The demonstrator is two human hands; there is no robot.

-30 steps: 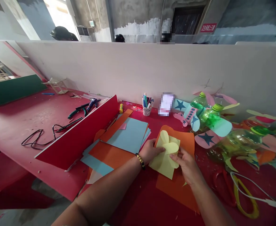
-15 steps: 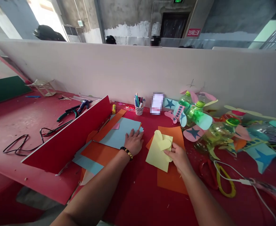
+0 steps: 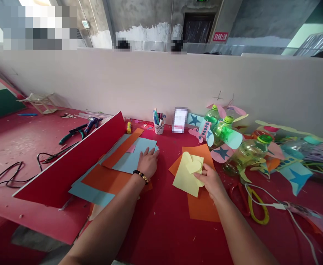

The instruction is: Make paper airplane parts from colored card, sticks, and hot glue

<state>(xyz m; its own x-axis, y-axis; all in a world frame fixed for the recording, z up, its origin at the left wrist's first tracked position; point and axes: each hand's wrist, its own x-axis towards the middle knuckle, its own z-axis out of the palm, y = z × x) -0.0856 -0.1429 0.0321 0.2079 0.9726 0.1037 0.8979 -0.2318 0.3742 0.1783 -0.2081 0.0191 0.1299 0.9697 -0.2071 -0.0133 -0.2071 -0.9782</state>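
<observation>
My left hand, a beaded bracelet at its wrist, lies flat with fingers out on a light blue paper sheet. An orange paper strip and a small pink paper piece rest on that sheet. Below them are a larger orange sheet and more blue paper. My right hand pinches the right side of a pale yellow paper. Rounded, heart-like yellow cutouts lie on top of it. Orange paper is beneath the yellow sheet.
A red board stands left, with pliers and a black cord beyond. A pen cup and phone stand at the back. Decorated bottles, yellow-handled scissors and a white cable lie right.
The view has shifted slightly. The lower blue and orange sheets have slid left toward the red board, my left hand moving a little left too. My right hand keeps its pinch on the yellow paper.
</observation>
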